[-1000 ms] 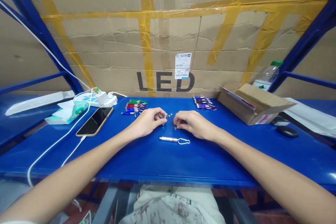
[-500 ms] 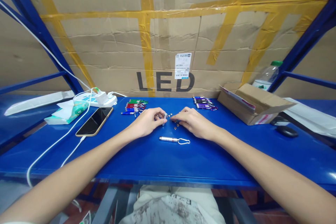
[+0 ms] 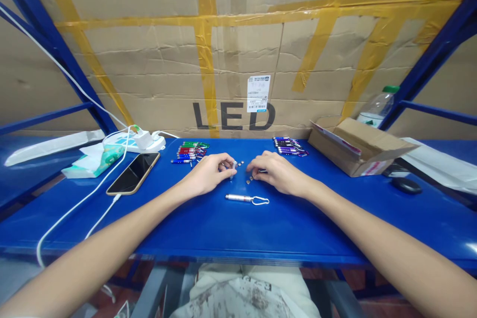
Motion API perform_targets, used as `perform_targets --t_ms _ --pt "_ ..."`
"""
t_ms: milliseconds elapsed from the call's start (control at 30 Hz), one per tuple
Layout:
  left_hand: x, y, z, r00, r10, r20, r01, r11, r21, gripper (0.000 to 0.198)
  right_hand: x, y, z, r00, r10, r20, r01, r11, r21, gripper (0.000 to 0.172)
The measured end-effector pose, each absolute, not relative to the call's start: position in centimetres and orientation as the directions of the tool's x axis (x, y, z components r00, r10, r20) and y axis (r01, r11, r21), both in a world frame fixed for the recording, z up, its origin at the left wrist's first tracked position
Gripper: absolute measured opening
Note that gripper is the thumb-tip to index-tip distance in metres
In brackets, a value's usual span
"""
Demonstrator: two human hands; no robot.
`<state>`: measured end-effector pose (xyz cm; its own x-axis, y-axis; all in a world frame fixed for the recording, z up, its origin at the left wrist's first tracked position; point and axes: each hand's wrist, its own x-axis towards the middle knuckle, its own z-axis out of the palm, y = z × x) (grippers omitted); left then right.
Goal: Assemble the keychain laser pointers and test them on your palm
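Observation:
My left hand (image 3: 213, 173) is closed in a pinch on a small pale, translucent piece (image 3: 234, 165), mostly covered by the fingers. To its right, my right hand (image 3: 274, 173) has its fingers bent down to the tabletop among several small round metal discs, which look like button cells (image 3: 248, 182). Whatever lies between those fingertips is too small to make out. Two more discs (image 3: 240, 163) rest between the hands. Nearer to me lies a silver penlight (image 3: 239, 198) with a carabiner clip (image 3: 260, 200) at its right end.
Green, red and blue penlights (image 3: 189, 151) lie behind my left hand; purple and black ones (image 3: 287, 146) lie behind my right. A phone (image 3: 133, 173), tissue pack (image 3: 95, 161) and power strip (image 3: 149, 145) sit left. An open cardboard box (image 3: 357, 151) and black mouse (image 3: 407, 185) are right.
My right hand has drawn back slightly to the right, and its index finger now bends down toward the discs. My left hand keeps its pinch on the pale piece.

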<state>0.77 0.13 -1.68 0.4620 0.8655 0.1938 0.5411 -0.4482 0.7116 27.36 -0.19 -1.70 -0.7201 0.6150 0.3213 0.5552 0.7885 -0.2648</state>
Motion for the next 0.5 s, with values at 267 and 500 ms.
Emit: perform_targets --t_ms 267,500 --pt "0.7 0.2 -1.8 0.466 0.865 0.186 0.532 -0.441 0.722 0.02 27.2 -0.9 -1.0 -0.691 0.662 0.29 0.575 0.746 -0.336 0.029" --pt "0.7 0.5 -2.2 0.48 0.857 0.187 0.458 -0.427 0.78 0.02 26.5 -1.3 -1.4 -0.703 0.667 0.248 0.543 0.728 -0.419 0.025"
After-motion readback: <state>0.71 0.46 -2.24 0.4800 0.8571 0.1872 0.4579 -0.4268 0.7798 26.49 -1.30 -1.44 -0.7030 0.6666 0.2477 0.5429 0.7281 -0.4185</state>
